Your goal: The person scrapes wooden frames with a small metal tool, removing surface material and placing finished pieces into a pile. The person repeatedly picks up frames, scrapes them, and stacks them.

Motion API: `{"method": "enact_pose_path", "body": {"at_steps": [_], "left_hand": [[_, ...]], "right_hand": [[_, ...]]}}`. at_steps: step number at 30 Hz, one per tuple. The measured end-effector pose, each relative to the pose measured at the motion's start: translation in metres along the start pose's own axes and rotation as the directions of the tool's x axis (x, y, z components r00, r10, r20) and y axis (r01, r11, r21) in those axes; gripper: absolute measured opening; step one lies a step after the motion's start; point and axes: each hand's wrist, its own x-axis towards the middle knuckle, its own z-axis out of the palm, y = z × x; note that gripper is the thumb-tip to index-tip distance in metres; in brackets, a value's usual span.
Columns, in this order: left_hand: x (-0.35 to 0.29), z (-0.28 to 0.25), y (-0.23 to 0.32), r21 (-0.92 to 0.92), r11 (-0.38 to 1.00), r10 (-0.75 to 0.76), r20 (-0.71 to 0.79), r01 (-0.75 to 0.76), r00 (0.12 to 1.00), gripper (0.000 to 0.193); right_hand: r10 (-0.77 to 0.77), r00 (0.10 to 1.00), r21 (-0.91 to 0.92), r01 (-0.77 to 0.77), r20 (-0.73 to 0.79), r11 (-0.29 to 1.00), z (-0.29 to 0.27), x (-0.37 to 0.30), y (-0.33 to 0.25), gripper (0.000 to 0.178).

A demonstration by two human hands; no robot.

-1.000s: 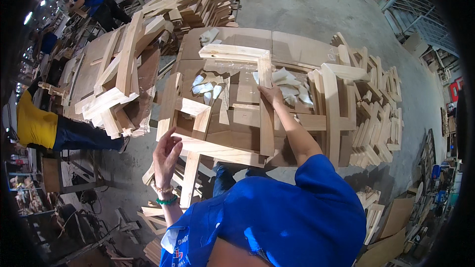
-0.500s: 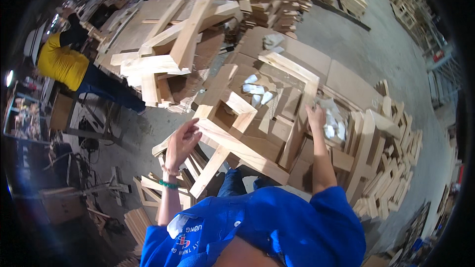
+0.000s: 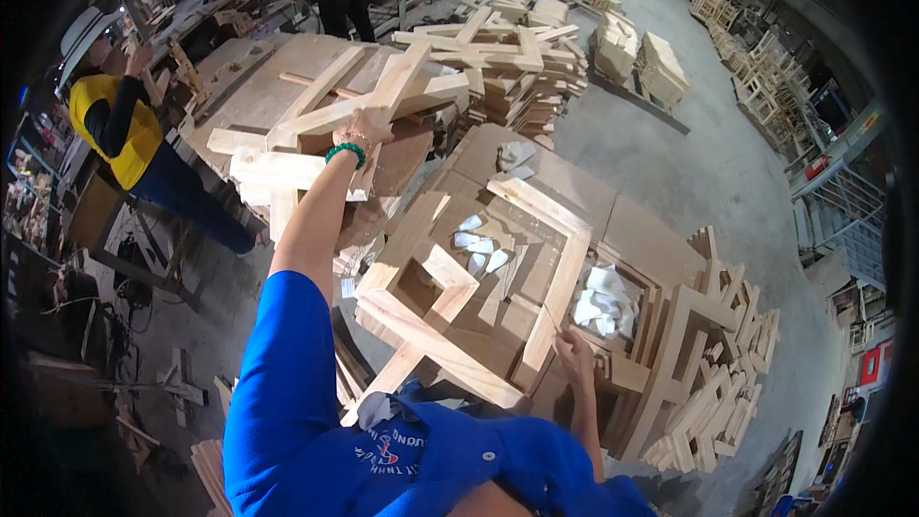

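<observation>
My left arm stretches to the far left, and my left hand [image 3: 360, 128] is at a pale wooden frame [image 3: 397, 81] lying on a stack. Its fingers blend with the wood, so their grip is unclear. My right hand [image 3: 575, 356] is closed beside the right bar of a square wooden frame [image 3: 557, 295] in front of me. Something thin shows at its fingertips, too small to name. Inside this frame lie several white pieces [image 3: 481, 245] on cardboard. A smaller angled wooden part [image 3: 448, 280] sits at its left, and a long bar [image 3: 440, 349] crosses its near side.
More white pieces [image 3: 605, 302] lie in a recess on the right. Stacked wooden frames [image 3: 704, 373] stand beyond them. A person in a yellow shirt [image 3: 120, 129] works at the left; people in blue stand farther back. Timber stacks [image 3: 661, 67] stand on the grey floor.
My left hand has moved from the near frame's left corner out to the frame on the far-left stack. My right hand has come nearer along the right bar. The view has shifted.
</observation>
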Motion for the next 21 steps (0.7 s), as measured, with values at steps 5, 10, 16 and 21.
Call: {"method": "enact_pose_path", "body": {"at_steps": [5, 10, 16, 21], "left_hand": [[-0.004, 0.014, 0.003, -0.102, 0.994, 0.026, -0.081, -0.034, 0.996, 0.082], [-0.048, -0.036, -0.008, -0.173, 0.938, 0.198, -0.449, -0.302, 0.872, 0.071], [-0.148, -0.169, 0.011, -0.891, 0.154, 0.301, -0.37, -0.428, 0.879, 0.047], [-0.241, -0.184, 0.016, -0.925, -0.197, 0.295, -0.372, -0.325, 0.88, 0.051]], "right_hand": [[0.097, 0.994, -0.018, -0.098, -0.041, 0.995, -0.021, -0.032, -0.006, 0.036], [0.082, 0.996, 0.041, -0.083, 0.033, 0.996, -0.034, -0.033, -0.009, 0.041], [-0.203, 0.979, 0.169, 0.202, -0.01, 0.965, -0.04, 0.001, -0.055, 0.033], [-0.365, 0.931, 0.324, 0.338, 0.024, 0.884, -0.057, -0.01, -0.148, 0.031]]}}
